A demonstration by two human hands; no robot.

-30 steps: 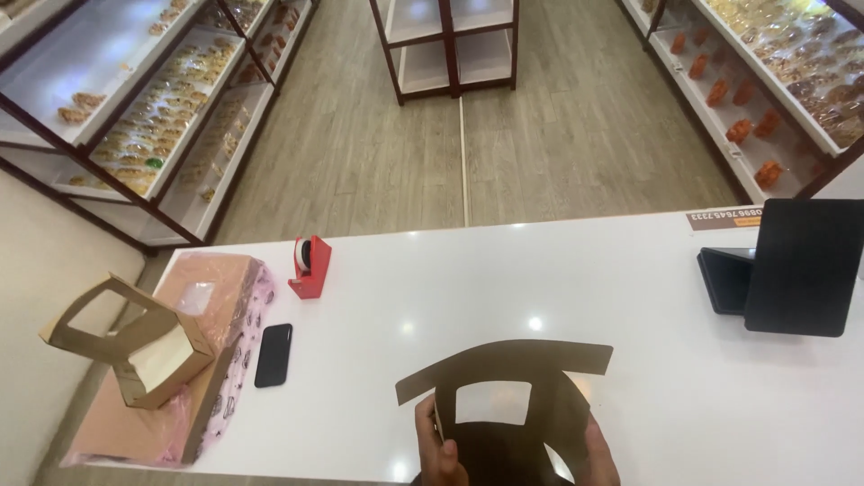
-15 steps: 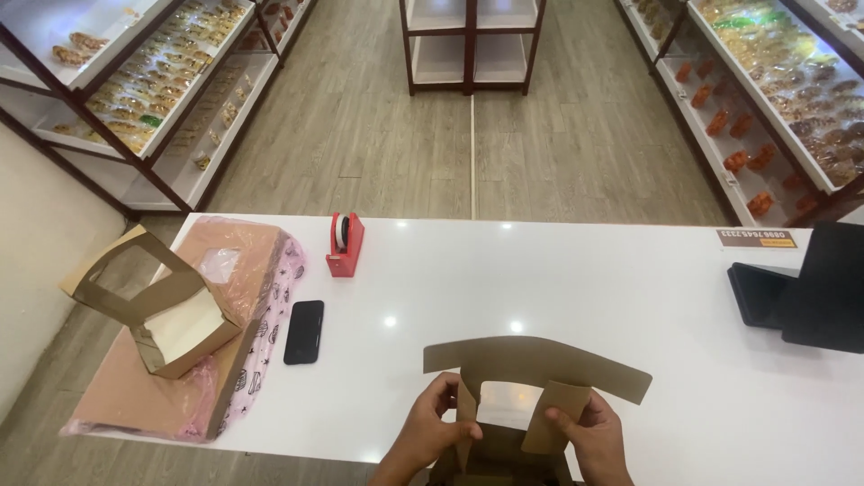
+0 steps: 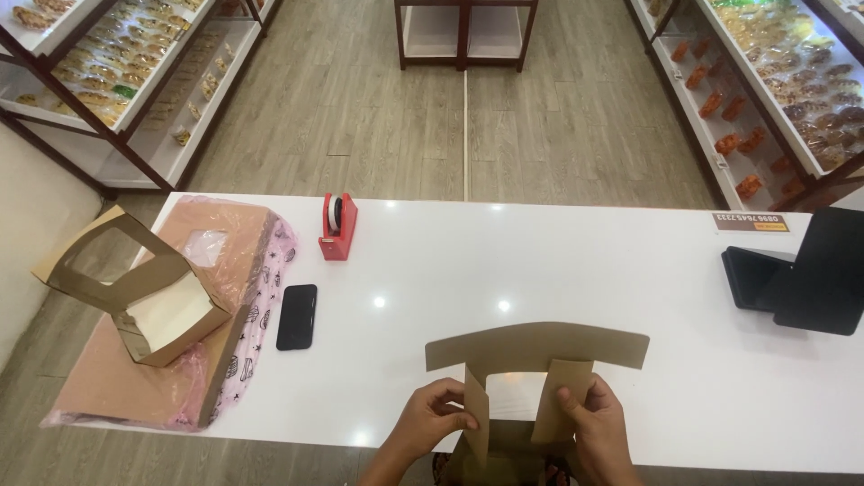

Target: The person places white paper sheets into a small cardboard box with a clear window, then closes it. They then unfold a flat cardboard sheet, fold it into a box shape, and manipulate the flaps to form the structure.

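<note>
Brown card makes up the box (image 3: 531,369) held at the near edge of the white counter (image 3: 558,261), just in front of the person. Its windowed lid is raised and faces away, with the cut-out open in the middle. The left side flap is pinched between the thumb and fingers of the left hand (image 3: 435,416), and the right flap is gripped by the right hand (image 3: 594,421); both hands are closed on the card, one at each side. The lower part of the box is cut off by the bottom of the view.

To the left, a black phone (image 3: 296,316) is laid flat on the counter. Beyond it, a red tape dispenser (image 3: 338,226) is stood upright. At the far left end, a stack of flat card (image 3: 135,387) is kept in a pink printed bag (image 3: 261,297), and a second box (image 3: 135,288), already folded with its window lid open, is set on top of the stack.

At the right end, a black screen (image 3: 823,270) is seen from behind, with a black tray (image 3: 751,274) just beside it. Past the counter, a wooden floor (image 3: 405,117) is flanked by glass display shelves (image 3: 99,72) filled with packed goods.
</note>
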